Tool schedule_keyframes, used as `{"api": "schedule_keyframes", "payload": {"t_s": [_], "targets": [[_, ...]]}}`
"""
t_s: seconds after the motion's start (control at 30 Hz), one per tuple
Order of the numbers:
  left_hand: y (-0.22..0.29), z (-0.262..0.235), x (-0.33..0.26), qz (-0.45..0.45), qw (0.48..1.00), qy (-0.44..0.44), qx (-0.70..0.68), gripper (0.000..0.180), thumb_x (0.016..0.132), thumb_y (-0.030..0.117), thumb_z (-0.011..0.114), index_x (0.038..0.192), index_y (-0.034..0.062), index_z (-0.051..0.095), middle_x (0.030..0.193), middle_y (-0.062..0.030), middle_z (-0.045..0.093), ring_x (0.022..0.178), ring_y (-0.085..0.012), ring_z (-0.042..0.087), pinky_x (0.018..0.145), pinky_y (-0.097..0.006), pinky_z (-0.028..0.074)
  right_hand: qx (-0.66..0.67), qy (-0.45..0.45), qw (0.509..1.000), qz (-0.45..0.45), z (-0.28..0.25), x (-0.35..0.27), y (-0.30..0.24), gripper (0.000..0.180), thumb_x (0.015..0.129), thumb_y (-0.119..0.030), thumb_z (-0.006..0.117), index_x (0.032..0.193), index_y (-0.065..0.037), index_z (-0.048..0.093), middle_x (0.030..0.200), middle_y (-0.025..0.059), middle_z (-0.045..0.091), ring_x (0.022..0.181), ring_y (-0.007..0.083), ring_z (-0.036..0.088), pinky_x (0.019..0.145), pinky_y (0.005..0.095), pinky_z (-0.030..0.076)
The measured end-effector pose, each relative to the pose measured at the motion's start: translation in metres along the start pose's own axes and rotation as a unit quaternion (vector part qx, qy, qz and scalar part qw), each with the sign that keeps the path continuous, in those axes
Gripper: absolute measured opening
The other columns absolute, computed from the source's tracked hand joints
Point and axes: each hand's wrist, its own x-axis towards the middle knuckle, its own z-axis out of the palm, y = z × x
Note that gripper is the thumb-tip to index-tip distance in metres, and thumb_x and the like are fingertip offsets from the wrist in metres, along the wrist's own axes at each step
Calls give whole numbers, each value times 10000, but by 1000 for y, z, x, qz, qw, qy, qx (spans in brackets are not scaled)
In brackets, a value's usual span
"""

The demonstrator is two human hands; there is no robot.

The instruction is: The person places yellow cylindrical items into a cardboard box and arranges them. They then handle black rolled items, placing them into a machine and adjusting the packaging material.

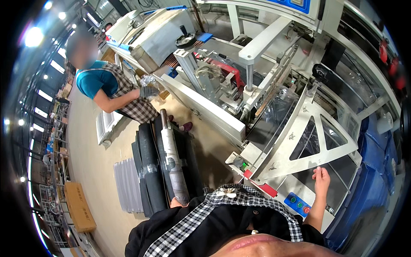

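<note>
The person's right hand (321, 176) reaches up with fingers loosely curled against the lower edge of the white triangular frame (309, 141) of a packaging machine (239, 85), gripping nothing, while the left hand (176, 202) is mostly hidden at the near end of a wrapped roll (173, 158), so its grip cannot be told. The machine stands on a pale factory floor (92, 158) under ceiling lights, with black rolls beside the wrapped one and a co-worker (113, 88) further along. Clear plastic film (274, 113) lies stretched beneath the frame, glossy and dark, just above a blue button panel (298, 204).
</note>
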Motion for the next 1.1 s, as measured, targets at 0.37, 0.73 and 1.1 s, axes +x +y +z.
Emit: {"api": "schedule_keyframes", "payload": {"t_s": [0.37,0.73,1.1], "targets": [[463,-283,93,647,672,315,-174,402,848,59,635,1235,13,534,1107,-165,563,1058,-309,563,891,-383,478,-25,61,998,-20,-12,-2,-10,291,975,-241,554,795,-16,587,646,26,563,568,79,501,550,242,407],[869,-401,262,416,807,252,-334,398,838,241,606,1121,-37,582,1107,-268,642,1081,-393,611,940,-455,482,-43,194,972,121,-31,-103,24,294,972,-198,553,736,-23,534,625,24,537,553,91,501,523,250,404],[976,-407,341,416,820,392,-23,313,919,279,520,1035,50,698,1188,-181,634,1122,-299,612,899,-404,506,-215,231,915,252,-27,-163,60,344,941,-275,597,713,-19,566,529,48,547,448,125,530,409,292,397]]}}
